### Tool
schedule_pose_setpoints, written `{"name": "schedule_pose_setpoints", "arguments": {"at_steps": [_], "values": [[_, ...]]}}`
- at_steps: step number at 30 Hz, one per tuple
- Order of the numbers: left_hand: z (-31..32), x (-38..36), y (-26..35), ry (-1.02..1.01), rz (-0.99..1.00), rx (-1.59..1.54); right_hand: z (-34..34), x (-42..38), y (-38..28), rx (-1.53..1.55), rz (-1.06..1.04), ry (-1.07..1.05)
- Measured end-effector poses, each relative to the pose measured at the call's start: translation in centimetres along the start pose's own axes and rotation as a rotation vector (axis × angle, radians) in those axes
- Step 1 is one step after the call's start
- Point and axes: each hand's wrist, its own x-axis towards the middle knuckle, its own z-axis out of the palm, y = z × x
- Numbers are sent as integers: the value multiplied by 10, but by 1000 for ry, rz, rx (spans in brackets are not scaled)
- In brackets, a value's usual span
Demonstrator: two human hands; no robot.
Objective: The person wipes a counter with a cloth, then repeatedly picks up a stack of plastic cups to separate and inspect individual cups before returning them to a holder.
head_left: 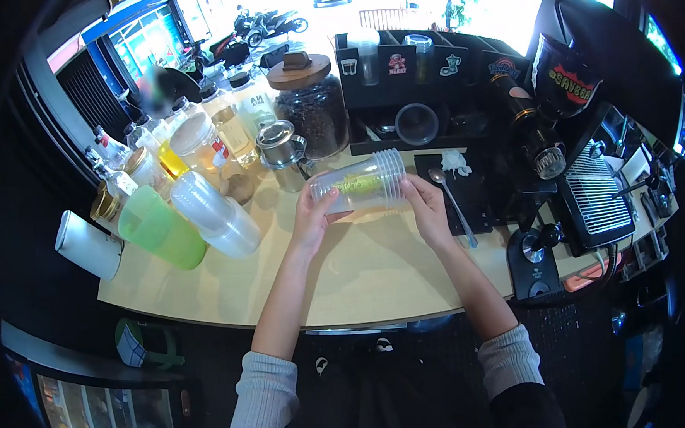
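A nested stack of clear plastic cups [360, 183] with a green-yellow print lies sideways between my two hands, above the wooden counter. My left hand [317, 213] grips the base end at the left, its thumb across the cup wall. At the rim end, my right hand [426, 203] has its fingers closed around the stacked rims. Just behind the cups stands a metal drip filter pot [280, 146]. A long spoon [454, 204] rests on a black scale [465, 184] to the right of my right hand.
Another clear cup stack [217, 217] and a green pitcher [161, 227] stand at left, before several bottles. A jar of coffee beans [310, 111] is at the back beside a black organizer [375, 96]. A grinder [543, 118] and an espresso machine [599, 197] occupy the counter's right side.
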Motion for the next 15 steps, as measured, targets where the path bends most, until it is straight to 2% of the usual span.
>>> {"name": "schedule_pose_setpoints", "arguments": {"at_steps": [6, 15], "values": [[-1, -1, 2, -29, -9, -53, -2, 0, -1, 126, 3, 65], [-2, -1, 2, -9, -14, -90, 3, -4, -9, 61, -85, 117]]}}
